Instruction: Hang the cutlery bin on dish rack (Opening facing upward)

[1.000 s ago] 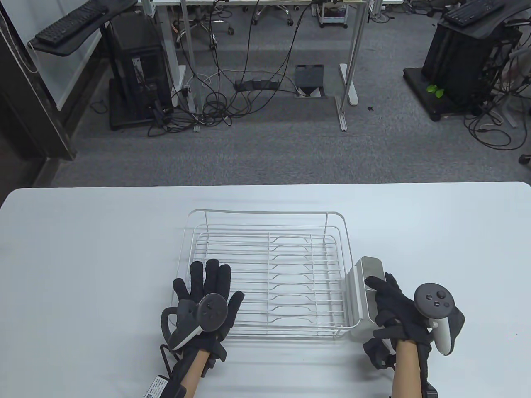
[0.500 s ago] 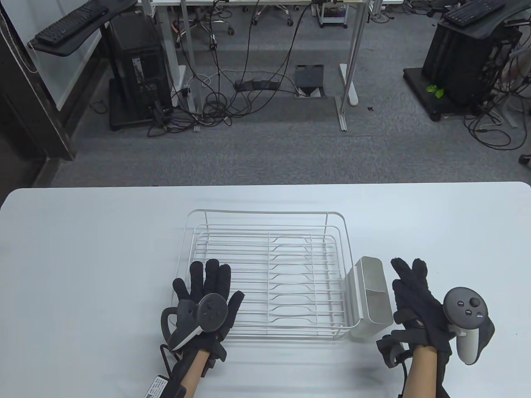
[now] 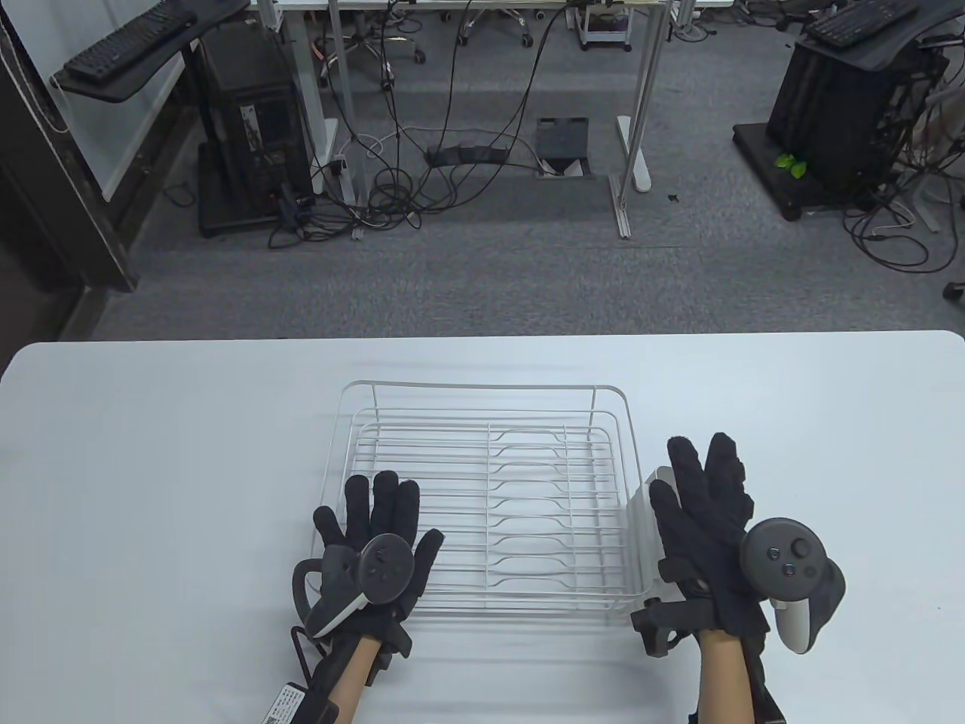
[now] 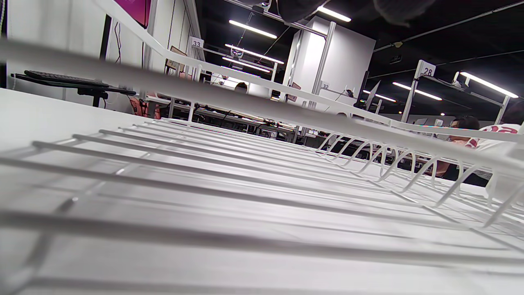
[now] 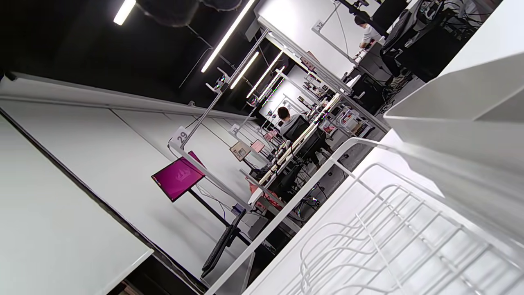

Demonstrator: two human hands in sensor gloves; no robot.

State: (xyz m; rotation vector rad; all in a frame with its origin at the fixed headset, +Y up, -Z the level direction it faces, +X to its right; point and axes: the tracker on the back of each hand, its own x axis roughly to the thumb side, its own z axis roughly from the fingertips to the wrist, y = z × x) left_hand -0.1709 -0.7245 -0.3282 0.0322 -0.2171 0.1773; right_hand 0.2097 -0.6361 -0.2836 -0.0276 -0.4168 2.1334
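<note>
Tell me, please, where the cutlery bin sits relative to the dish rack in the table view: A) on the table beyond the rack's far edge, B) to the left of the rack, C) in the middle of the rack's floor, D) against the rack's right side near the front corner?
D: the cutlery bin sits against the right side of the dish rack, mostly hidden under the flat right hand.

Table: a white table (image 3: 151, 452) carries a white wire dish rack (image 3: 482, 400) near its middle.
Cutlery bin: the pale cutlery bin (image 3: 657, 478) sits at the rack's right side, largely hidden beneath the right hand.
Right hand: the gloved right hand (image 3: 705, 528) is spread flat over the bin, fingers extended.
Left hand: the gloved left hand (image 3: 373, 547) lies open over the rack's near-left corner, fingers splayed.
Background: grey carpet, desk legs and tangled cables (image 3: 422, 173).
</note>
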